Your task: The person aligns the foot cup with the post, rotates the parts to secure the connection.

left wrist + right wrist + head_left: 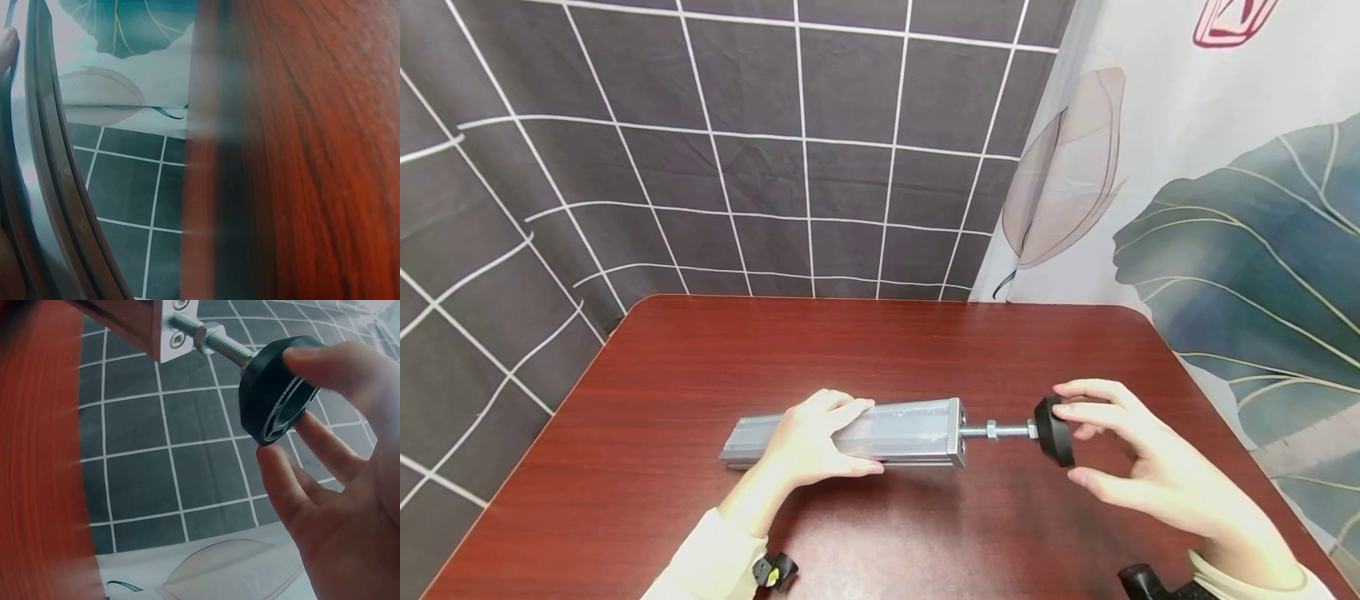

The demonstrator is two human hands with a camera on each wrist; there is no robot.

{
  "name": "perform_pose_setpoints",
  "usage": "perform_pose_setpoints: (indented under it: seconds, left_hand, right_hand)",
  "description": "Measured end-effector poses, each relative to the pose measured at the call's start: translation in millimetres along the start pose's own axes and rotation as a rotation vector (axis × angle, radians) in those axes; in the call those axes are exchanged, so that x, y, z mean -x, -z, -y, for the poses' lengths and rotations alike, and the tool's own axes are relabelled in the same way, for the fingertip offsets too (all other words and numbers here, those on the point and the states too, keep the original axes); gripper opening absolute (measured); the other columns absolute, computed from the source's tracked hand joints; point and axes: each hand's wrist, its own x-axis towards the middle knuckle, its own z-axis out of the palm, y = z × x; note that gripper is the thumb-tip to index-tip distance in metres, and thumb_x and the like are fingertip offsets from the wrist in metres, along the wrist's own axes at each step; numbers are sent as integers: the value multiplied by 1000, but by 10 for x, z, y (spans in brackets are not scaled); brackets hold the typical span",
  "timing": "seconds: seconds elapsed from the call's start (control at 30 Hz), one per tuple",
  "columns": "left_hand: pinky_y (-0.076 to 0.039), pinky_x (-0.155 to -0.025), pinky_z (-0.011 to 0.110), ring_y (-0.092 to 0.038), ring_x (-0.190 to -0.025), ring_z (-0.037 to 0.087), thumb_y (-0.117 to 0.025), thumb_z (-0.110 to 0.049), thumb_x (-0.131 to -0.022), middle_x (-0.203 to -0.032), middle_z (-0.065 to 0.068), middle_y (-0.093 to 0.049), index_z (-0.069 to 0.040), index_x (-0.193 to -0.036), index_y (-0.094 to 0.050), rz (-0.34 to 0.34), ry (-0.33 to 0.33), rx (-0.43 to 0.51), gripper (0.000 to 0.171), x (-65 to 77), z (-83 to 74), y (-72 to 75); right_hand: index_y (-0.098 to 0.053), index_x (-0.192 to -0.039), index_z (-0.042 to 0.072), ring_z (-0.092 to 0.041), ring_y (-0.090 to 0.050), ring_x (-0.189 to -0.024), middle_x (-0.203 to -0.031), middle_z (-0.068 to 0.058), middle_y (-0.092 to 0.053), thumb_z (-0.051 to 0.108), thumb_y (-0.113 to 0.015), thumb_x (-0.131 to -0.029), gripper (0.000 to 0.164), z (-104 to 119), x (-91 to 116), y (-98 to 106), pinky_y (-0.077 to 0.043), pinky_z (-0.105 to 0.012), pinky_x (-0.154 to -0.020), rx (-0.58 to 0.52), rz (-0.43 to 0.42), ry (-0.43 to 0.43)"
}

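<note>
My left hand (811,440) grips a silver aluminium profile (913,429), thumb along the near side and fingers over the top. The profile lies crosswise above the red-brown table. A threaded rod (1013,431) with a hex nut (992,430) sticks out of its right end plate. At the rod's outer end sits a black levelling foot (1054,433), its hollow underside showing in the right wrist view (275,394). My right hand (1165,471) pinches the foot's rim between thumb and fingertips. In the left wrist view only the profile's edge (47,144) and a bit of finger show.
The red-brown table (700,350) has rounded far corners. Behind it hangs a dark curtain (760,167) with white grid lines, and a white leaf-print curtain (1165,150) hangs at the right. A dark wrist device (775,572) shows at my left sleeve.
</note>
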Motion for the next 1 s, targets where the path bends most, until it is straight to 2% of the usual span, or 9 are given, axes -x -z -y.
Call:
perform_pose_setpoints:
  seconds: [0.1, 0.2, 0.4, 0.53, 0.63, 0.77, 0.87, 0.93, 1.0]
  left_hand:
    - [-47, -75, 29, -56, -92, 10, -80, -59, -54, -99, -6, -61, -21, -114, -68, 3, -1, -6, 72, 3, 6, -11]
    - [-47, -75, 30, -56, -92, 10, -80, -59, -54, -99, -5, -61, -20, -114, -68, -2, -4, -10, 72, 7, 5, -17]
    - [-47, -76, 31, -57, -93, 11, -80, -58, -55, -100, -4, -61, -20, -115, -68, -3, -3, -4, 71, 2, -5, -26]
    - [-48, -76, 32, -57, -94, 12, -80, -58, -55, -101, -4, -61, -20, -115, -68, 2, -2, 1, 71, -10, -13, -20]
    - [-48, -76, 33, -57, -94, 12, -79, -58, -56, -101, -4, -61, -20, -115, -68, 7, 2, 5, 71, -14, -21, -4]
    - [-48, -76, 33, -57, -95, 12, -79, -57, -57, -101, -4, -62, -21, -116, -67, 13, 12, 9, 70, -14, -8, -10]
    - [-48, -77, 34, -57, -95, 13, -80, -57, -56, -102, -3, -62, -21, -116, -67, 18, 22, 12, 71, -12, -8, -3]
    - [-48, -77, 34, -57, -95, 13, -80, -57, -56, -102, -2, -62, -21, -116, -67, 20, 25, 19, 71, -11, -14, 4]
    - [-48, -76, 34, -57, -95, 13, -80, -57, -56, -101, -2, -62, -20, -116, -67, 22, 23, 22, 71, -11, -27, 16]
  right_hand:
    - [-55, -122, -2, -9, -54, -84, -123, -12, -47, -5, -82, -61, 67, 3, -6, -12, -42, -20, -69, -19, -10, -25]
    - [-51, -125, -1, -9, -54, -79, -113, -3, -50, -15, -79, -56, 76, 18, -21, -22, -43, -20, -65, -18, -13, -83]
    - [-51, -126, 3, -8, -53, -72, -88, 4, -54, -16, -71, -67, 65, 82, -27, -35, -42, -21, -61, -32, -49, -244]
    - [-51, -128, 6, -7, -53, -69, -85, 5, -55, -15, -68, -71, 63, 98, -24, -24, -41, -20, -58, -13, -56, -294]
    - [-46, -134, 4, -6, -56, -80, -103, 3, -56, -11, -75, -66, 76, 83, -11, 6, -43, -16, -66, 11, -31, -241]
    - [-46, -131, -3, -10, -51, -108, -130, -12, -45, 13, -83, -69, 74, 40, 4, 34, -39, -16, -85, 36, -19, -46]
    - [-55, -123, -2, -14, -44, -120, -133, -20, -40, 32, -73, -81, 57, 19, -3, 17, -35, -16, -91, 74, -17, 74]
    - [-58, -119, 1, -16, -40, -123, -132, -20, -41, 35, -65, -86, 48, 18, -15, 2, -35, -15, -91, 76, -14, 109]
    - [-61, -117, 2, -15, -43, -119, -131, -18, -43, 36, -62, -88, 44, 21, -22, -12, -38, -14, -88, 87, -14, 111]
